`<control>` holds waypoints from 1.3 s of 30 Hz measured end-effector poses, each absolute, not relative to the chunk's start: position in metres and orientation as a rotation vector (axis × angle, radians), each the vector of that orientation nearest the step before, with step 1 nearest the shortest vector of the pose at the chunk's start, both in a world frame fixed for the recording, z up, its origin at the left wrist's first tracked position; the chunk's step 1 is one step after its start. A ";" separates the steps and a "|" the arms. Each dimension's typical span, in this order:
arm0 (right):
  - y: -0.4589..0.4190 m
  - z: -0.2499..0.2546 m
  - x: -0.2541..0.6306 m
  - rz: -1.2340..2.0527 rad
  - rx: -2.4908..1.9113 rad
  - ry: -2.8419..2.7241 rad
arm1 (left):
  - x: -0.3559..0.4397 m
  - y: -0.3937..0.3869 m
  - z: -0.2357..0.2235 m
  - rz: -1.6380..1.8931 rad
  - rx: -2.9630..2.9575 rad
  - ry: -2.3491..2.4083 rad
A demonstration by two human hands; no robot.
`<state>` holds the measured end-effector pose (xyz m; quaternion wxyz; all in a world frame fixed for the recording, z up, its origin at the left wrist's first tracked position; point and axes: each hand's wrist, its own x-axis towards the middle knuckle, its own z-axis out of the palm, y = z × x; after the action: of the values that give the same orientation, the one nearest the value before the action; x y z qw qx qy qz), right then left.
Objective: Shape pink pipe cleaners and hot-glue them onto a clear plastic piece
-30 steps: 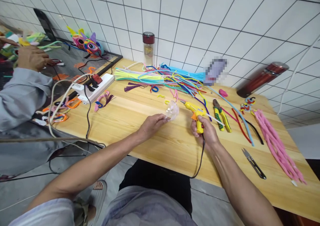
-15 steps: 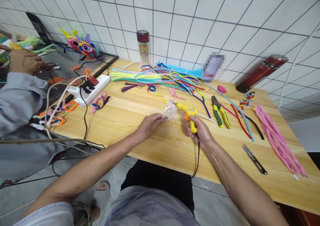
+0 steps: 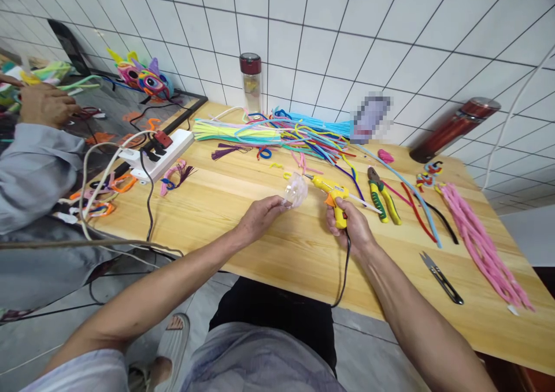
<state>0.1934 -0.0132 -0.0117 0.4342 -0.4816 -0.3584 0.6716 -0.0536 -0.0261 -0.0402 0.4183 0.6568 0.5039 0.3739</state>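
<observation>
Between the fingertips of my left hand is a clear, faceted plastic piece, raised over the wooden table. My right hand is wrapped round the handle of a yellow glue gun with an orange trigger. A whitish glue stick pokes out of its rear, and a black cord hangs from the handle. The gun's nozzle points left at the clear piece, with a small gap between them. Behind both hands lies a bundle of colourful pipe cleaners.
Pliers, thread snips and pink pipe cleaners lie to the right. A red thermos and a glass bottle stand along the wall. At left are a power strip, loose cords and a co-worker's hand.
My right hand has drawn the glue gun slightly right, so its nozzle sits farther from the clear piece. My left hand keeps nearly the same place.
</observation>
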 end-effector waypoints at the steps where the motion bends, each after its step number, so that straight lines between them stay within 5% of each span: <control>1: -0.012 -0.012 0.192 1.680 -1.210 -0.875 | -0.054 -0.026 -0.039 0.930 1.660 1.267; 39: -0.019 -0.008 0.194 1.721 -1.208 -0.850 | -0.058 -0.023 -0.042 0.980 1.528 1.152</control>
<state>0.1935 -0.0187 -0.0082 0.4229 -0.4827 -0.3396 0.6876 -0.0575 -0.0230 -0.0417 0.4757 0.6252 0.4712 0.4011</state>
